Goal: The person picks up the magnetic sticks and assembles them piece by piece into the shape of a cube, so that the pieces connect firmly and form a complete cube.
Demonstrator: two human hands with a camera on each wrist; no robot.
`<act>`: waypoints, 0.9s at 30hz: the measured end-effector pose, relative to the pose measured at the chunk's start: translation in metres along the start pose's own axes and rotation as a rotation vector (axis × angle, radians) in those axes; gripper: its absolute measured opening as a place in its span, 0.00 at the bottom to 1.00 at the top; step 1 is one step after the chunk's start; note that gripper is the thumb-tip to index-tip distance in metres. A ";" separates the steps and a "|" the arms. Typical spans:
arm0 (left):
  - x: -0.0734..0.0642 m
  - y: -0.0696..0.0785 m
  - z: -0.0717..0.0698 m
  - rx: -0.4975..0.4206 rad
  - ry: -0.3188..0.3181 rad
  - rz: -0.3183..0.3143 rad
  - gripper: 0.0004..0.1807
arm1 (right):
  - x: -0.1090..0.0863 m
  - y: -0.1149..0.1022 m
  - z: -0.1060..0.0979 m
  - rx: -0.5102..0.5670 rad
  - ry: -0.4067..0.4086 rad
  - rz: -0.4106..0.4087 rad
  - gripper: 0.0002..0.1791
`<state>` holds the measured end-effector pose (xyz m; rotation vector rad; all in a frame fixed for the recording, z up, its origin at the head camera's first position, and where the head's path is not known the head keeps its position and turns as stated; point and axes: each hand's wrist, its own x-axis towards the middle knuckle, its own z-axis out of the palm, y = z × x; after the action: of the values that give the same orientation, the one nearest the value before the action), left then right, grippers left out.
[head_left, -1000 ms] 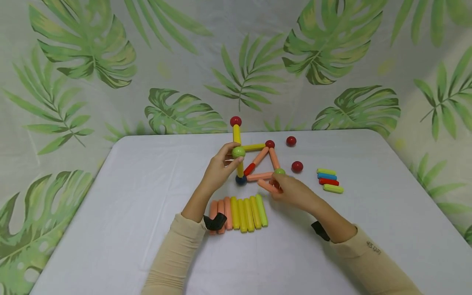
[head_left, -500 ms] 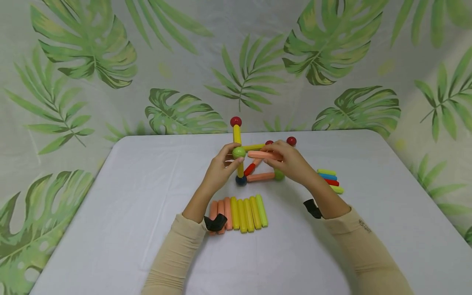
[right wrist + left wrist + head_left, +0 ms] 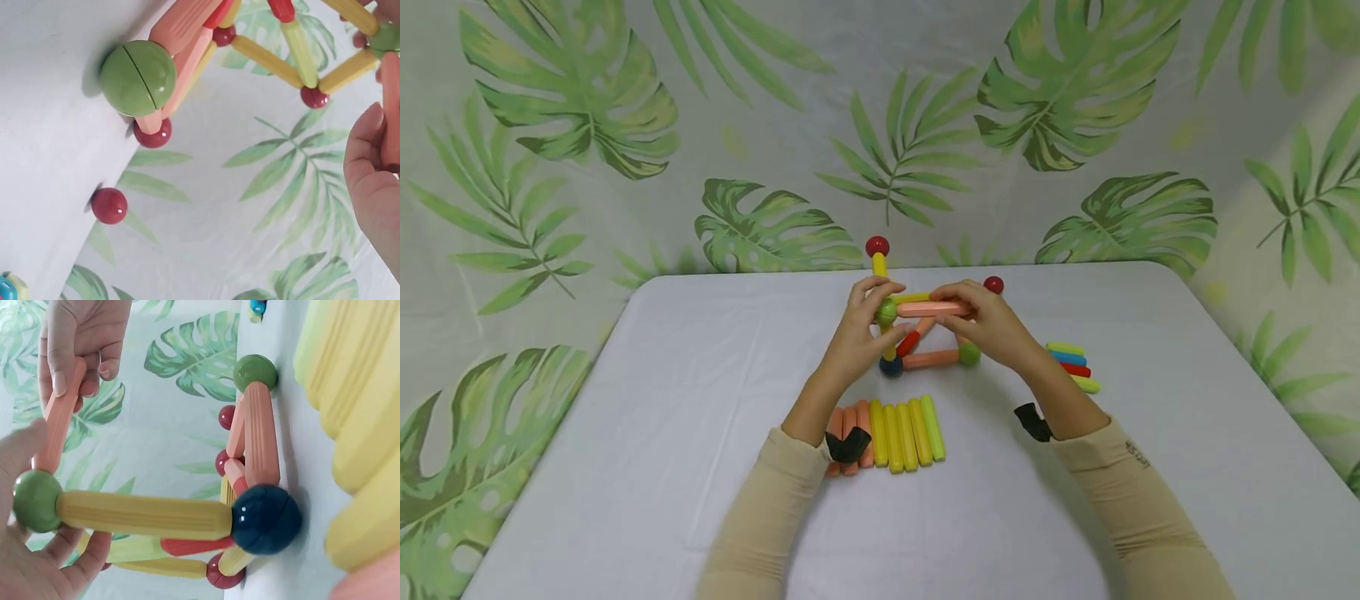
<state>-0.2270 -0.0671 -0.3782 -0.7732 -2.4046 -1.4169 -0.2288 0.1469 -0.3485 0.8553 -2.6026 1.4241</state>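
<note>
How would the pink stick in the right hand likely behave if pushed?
Probably stiff: the pink stick runs straight from the right hand to the green ball. It may swivel there, its end meeting a rounded surface. Its grooved sides might limit slipping.

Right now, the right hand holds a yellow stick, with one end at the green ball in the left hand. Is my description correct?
Not fully: the stick in the right hand is pink, not yellow, as the left wrist view shows. The rest is correct: its one end is at the green ball in the left hand.
</note>
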 end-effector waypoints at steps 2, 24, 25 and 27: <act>0.002 0.000 0.002 0.032 -0.020 0.032 0.20 | -0.001 0.000 -0.001 0.002 -0.001 -0.003 0.17; 0.004 -0.003 0.009 0.036 0.011 0.074 0.13 | -0.159 0.043 -0.086 -0.262 -0.086 0.321 0.27; 0.004 -0.004 0.009 0.035 0.010 0.073 0.14 | -0.164 0.048 -0.087 -0.259 -0.097 0.340 0.27; 0.004 -0.004 0.010 0.034 0.006 0.072 0.13 | -0.171 0.056 -0.089 -0.250 -0.111 0.376 0.27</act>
<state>-0.2318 -0.0586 -0.3841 -0.8378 -2.3649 -1.3457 -0.1304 0.3165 -0.3919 0.4427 -3.0639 1.1002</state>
